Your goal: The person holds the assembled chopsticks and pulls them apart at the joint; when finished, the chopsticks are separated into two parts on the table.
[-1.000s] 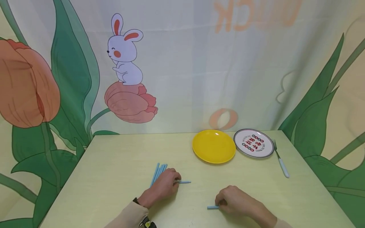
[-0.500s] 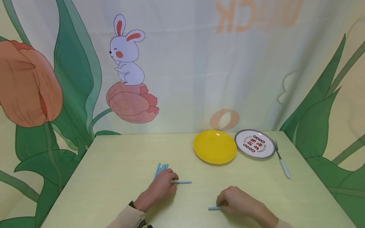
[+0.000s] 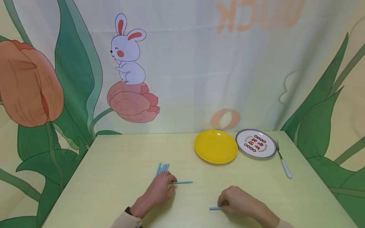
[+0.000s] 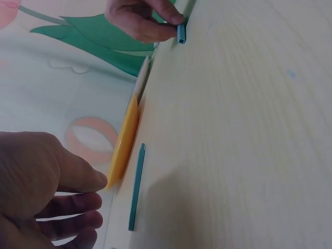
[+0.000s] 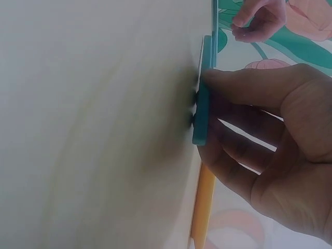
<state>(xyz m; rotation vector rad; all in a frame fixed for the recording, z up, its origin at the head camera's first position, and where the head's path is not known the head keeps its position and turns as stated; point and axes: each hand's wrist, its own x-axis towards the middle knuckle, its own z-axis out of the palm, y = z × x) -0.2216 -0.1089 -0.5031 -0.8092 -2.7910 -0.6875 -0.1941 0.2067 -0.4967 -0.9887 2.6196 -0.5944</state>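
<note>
Left hand [image 3: 160, 188]: its grip is slack, fingers loosely bent and holding nothing.
Loose blue stick [image 3: 183, 182]: lies on the desk [image 3: 114, 177], just to the right of the left hand, long axis running side to side. The left hand is the nearer one. In the head view the fingers overlap the stick's left end, yet the left wrist view shows a gap between them.
Right hand [image 3: 237, 200]: its grip is closed down to a pinch, thumb against fingers, on a second stick.
Pinched blue stick [image 5: 202, 111]: also lies side to side, nearer the person than the loose one and farther right, its left end poking out past the fingers.
Stick bundle [image 3: 162, 167]: just beyond the left hand, pointing away from the person.
Far side: yellow plate [image 3: 215, 147], patterned white plate [image 3: 256, 143] beside it, then a fork [image 3: 285, 165].
Hidden: the bundle's near ends are behind the left hand, so no sure count; the pinched stick's right end is covered in the head view.
Hard to make out: the pinched stick may be touching the desk or just above it; shadow blurs that edge.
</note>
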